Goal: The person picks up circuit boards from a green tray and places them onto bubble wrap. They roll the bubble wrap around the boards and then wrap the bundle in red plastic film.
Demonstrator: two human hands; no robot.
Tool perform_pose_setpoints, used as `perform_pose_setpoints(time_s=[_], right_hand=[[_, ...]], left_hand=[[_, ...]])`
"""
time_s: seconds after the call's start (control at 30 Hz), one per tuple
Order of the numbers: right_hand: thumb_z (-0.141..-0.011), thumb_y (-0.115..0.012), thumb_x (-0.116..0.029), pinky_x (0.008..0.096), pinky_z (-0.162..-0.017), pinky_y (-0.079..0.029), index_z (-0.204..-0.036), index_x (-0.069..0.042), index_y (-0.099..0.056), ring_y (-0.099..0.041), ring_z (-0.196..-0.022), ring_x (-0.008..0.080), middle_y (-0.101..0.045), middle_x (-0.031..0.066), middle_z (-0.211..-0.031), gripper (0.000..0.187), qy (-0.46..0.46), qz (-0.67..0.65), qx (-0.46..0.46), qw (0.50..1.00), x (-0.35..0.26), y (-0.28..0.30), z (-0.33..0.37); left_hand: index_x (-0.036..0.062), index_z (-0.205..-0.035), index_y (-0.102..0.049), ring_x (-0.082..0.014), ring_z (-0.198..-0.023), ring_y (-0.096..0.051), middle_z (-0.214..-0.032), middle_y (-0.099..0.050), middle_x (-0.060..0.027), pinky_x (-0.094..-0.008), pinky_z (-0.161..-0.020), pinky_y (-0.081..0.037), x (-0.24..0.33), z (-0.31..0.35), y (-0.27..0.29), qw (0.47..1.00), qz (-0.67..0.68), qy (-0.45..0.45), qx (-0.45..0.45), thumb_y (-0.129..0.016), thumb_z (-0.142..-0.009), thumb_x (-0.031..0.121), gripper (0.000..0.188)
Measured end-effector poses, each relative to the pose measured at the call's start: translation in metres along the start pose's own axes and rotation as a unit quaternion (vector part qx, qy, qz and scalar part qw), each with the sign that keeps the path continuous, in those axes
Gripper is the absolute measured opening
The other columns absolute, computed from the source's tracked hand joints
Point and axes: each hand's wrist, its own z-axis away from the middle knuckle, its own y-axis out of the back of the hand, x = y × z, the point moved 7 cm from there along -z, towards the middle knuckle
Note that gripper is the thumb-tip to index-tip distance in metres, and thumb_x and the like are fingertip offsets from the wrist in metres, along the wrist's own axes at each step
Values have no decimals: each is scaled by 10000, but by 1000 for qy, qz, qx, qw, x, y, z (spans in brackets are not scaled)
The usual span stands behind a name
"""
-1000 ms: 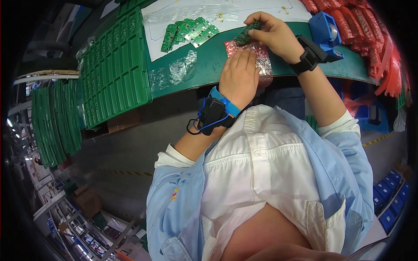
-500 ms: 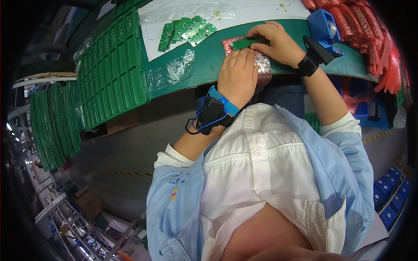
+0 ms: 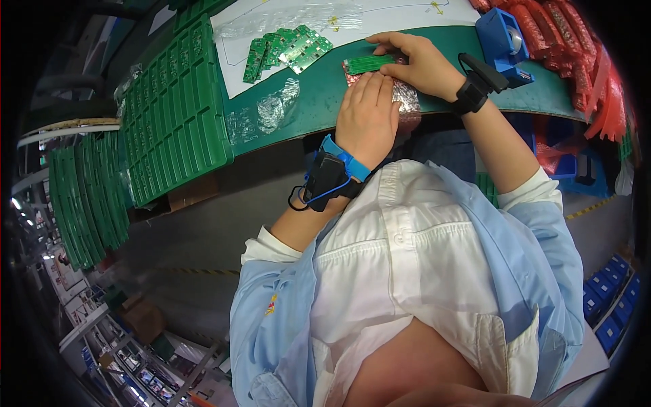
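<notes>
A short stack of green circuit boards (image 3: 369, 64) lies on red bubble wrap (image 3: 409, 102) near the bench's front edge. My left hand (image 3: 367, 115) rests flat on the wrap, fingers stretched out and their tips at the boards' near side. It grips nothing. Over the right end of the boards arches my right hand (image 3: 422, 66). Its thumb touches that end, while the fingers are raised beyond the far side, apart from the thumb. Part of the wrap is hidden under my left hand.
Loose circuit boards (image 3: 298, 47) lie fanned out on a white sheet (image 3: 234, 51). A green compartment tray (image 3: 196, 115) stands at the left. A blue tape dispenser (image 3: 500, 41) and red bubble-wrapped bundles (image 3: 549, 37) sit at the right. Crumpled clear plastic (image 3: 274, 108) lies on the green mat.
My right hand has shifted slightly left, and its fingers have opened and lifted off the boards. More of the boards shows. My left hand has barely moved.
</notes>
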Motion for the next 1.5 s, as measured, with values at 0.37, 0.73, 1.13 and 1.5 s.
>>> perform_pose_setpoints(time_s=[0.37,0.73,1.13,1.5], right_hand=[[-792,-680,25,293,-916,-484,-1212,-13,-564,-624,-1030,181,-658,107,-1084,437,30,-17,-20,999,9,5,6],[-821,-652,-3,299,-918,-469,-1218,-18,-572,-601,-1018,196,-628,101,-1131,405,1,-15,-10,1000,5,6,16],[-819,-665,-112,370,-809,-453,-1113,-50,-658,-564,-946,292,-591,129,-1000,300,73,227,87,967,-2,11,22],[-756,-664,-37,367,-664,-466,-813,4,-536,-574,-804,314,-568,132,-847,146,41,140,35,989,-27,5,12]], left_hand=[[18,-1202,-565,-340,-1151,-516,-1211,-556,-149,-454,-998,-398,2,-1,5,1000,22,11,-4,-639,-839,150,393],[85,-1263,-553,-369,-1257,-452,-1343,-503,-140,-508,-1048,-352,-6,4,-2,999,-21,14,-34,-600,-887,217,401],[80,-1259,-556,-367,-1245,-460,-1331,-524,-107,-492,-1046,-358,-6,1,-1,999,-15,-3,-42,-602,-884,210,399],[37,-1158,-601,-340,-1143,-496,-1154,-567,-119,-471,-973,-392,-4,8,5,999,31,15,-4,-647,-827,155,354]])
